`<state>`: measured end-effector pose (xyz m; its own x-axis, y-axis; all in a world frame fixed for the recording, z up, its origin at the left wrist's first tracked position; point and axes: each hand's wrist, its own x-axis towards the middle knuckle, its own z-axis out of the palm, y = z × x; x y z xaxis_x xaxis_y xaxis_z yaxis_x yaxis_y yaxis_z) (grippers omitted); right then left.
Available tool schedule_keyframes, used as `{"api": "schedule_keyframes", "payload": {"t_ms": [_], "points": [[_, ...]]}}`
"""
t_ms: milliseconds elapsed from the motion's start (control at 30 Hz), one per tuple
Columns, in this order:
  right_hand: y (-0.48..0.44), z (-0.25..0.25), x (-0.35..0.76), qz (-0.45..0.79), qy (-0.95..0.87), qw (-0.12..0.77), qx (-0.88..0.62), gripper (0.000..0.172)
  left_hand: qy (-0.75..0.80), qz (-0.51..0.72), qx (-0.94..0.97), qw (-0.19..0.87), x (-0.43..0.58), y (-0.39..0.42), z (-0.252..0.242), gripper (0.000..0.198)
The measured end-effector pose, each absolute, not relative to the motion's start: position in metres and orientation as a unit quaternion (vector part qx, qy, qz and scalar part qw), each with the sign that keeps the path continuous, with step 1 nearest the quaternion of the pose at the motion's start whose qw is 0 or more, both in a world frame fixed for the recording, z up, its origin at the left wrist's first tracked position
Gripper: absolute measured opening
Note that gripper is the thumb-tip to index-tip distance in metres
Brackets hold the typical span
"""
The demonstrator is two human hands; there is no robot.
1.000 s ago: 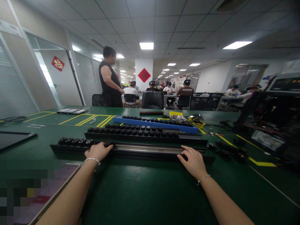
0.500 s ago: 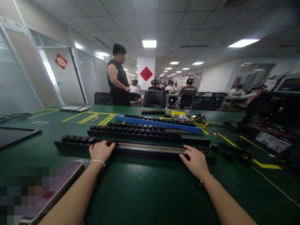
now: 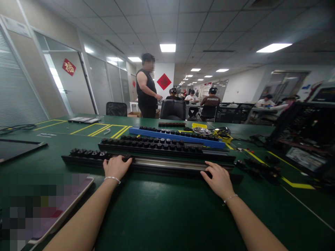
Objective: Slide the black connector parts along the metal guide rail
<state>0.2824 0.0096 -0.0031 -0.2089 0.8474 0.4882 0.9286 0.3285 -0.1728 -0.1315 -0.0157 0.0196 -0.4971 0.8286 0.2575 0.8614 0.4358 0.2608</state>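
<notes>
My left hand [image 3: 117,168] is closed over the long black rail [image 3: 167,169], just right of a short row of black round parts [image 3: 89,153] at its left end. A dark piece shows beside my left thumb, mostly hidden by the hand. Near the rail's right end, my right hand [image 3: 217,177] grips its edge, thumb in front and fingers over the top. Between my hands runs a bare, shiny metal channel [image 3: 167,163]. Just behind lies a second black rail [image 3: 217,153] carrying rows of black round parts [image 3: 159,145].
Farther back are a blue rail [image 3: 172,137], a metal dish [image 3: 201,131] and a yellow tray [image 3: 199,125]. Loose black parts [image 3: 258,168] lie right, beside an open computer case [image 3: 298,139]. A phone-like slab [image 3: 65,209] lies front left. One person [image 3: 148,89] stands beyond the green table [image 3: 157,216].
My left hand has shifted slightly right along the rail, the dark piece at its thumb moving too. My right hand stays in place. The standing person has moved right.
</notes>
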Motion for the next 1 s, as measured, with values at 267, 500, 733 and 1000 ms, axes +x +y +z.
{"api": "schedule_keyframes", "payload": {"t_ms": [267,500,733,1000], "points": [[0.010,-0.004,0.281,-0.077,-0.770,0.257,-0.579,0.035,-0.845,-0.189,-0.498,0.038,-0.129,-0.014,0.018,0.054],[0.010,-0.004,0.282,-0.078,-0.773,0.253,-0.576,0.036,-0.841,-0.191,-0.505,0.041,-0.125,-0.015,0.018,0.053],[0.009,-0.003,0.282,-0.083,-0.773,0.252,-0.577,0.036,-0.838,-0.186,-0.512,0.039,-0.117,-0.015,0.021,0.052],[0.009,-0.003,0.281,-0.080,-0.771,0.251,-0.579,0.036,-0.830,-0.193,-0.522,0.040,-0.112,-0.015,0.021,0.053]]}}
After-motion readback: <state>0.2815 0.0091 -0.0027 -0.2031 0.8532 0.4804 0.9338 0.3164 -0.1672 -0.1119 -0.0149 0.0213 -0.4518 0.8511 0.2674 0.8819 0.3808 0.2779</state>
